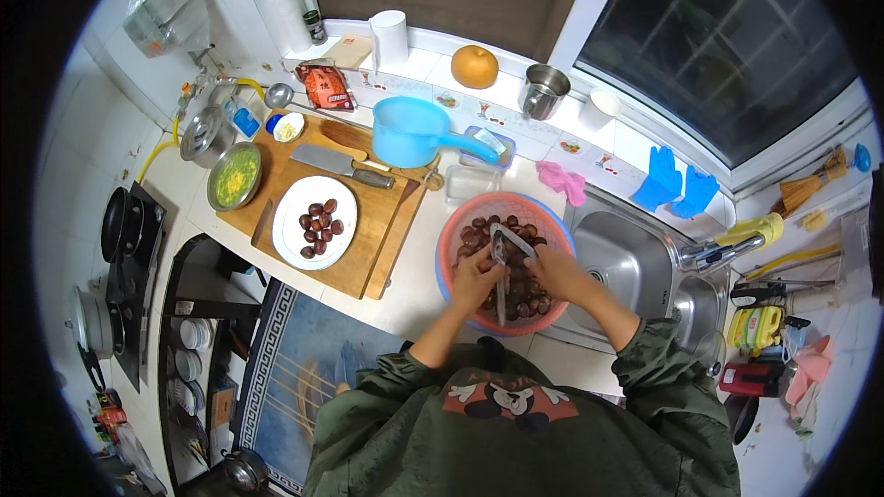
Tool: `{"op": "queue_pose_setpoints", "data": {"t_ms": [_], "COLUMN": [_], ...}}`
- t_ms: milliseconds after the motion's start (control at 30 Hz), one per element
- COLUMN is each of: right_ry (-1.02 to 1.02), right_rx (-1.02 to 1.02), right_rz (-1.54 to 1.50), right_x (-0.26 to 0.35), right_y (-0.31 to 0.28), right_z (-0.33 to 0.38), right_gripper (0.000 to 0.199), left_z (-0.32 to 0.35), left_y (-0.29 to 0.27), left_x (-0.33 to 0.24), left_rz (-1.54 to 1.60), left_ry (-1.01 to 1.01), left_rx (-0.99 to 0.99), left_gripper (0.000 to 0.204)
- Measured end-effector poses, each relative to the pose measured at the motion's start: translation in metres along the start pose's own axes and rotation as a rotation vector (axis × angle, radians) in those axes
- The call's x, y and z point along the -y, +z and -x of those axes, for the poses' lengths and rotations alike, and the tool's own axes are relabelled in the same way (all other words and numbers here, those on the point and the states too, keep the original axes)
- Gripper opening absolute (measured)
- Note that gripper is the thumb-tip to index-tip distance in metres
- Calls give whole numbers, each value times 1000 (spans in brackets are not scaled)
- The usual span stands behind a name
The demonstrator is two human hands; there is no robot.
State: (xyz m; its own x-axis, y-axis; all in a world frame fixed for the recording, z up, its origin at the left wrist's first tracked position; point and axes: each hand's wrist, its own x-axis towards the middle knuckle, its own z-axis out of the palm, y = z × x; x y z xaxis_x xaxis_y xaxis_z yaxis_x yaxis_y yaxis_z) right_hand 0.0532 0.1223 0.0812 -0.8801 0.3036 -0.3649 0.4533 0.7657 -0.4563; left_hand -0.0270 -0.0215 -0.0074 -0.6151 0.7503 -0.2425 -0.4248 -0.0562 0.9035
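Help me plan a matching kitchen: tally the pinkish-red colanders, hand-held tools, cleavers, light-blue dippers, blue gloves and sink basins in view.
Pinkish-red colander: 1
Hand-held tool: 1
Cleaver: 1
Light-blue dipper: 1
Blue gloves: 2
Sink basins: 2
Total: 8

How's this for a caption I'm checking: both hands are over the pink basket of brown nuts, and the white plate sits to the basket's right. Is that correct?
Not quite: the head view shows the white plate left of the pink basket. The left hand and right hand are indeed over it.
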Motion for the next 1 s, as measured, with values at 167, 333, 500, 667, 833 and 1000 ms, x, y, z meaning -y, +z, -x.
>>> {"op": "queue_pose_setpoints", "data": {"t_ms": [167, 333, 500, 667, 833, 1000], "right_ry": [97, 158, 131, 132, 68, 103], "right_rx": [216, 258, 275, 302, 328, 403], "right_rz": [-37, -77, -128, -159, -194, -230], "right_x": [1, 0, 9, 10, 3, 4], "right_y": [-35, -32, -32, -34, -32, -37], "right_z": [-1, -3, 5, 11, 11, 10], "right_gripper": [35, 36, 36, 36, 34, 33], "left_z": [-3, 5, 4, 6, 5, 7], "left_y": [-20, 16, 25, 25, 22, 17], "left_x": [-20, -47, -36, -35, -34, -36], "left_rz": [-680, -1181, -1209, -1218, -1098, -1020], "left_ry": [211, 625, 503, 508, 495, 511], "left_rx": [32, -185, -150, -117, -29, 33], "left_gripper": [43, 45, 35, 32, 30, 28]}}
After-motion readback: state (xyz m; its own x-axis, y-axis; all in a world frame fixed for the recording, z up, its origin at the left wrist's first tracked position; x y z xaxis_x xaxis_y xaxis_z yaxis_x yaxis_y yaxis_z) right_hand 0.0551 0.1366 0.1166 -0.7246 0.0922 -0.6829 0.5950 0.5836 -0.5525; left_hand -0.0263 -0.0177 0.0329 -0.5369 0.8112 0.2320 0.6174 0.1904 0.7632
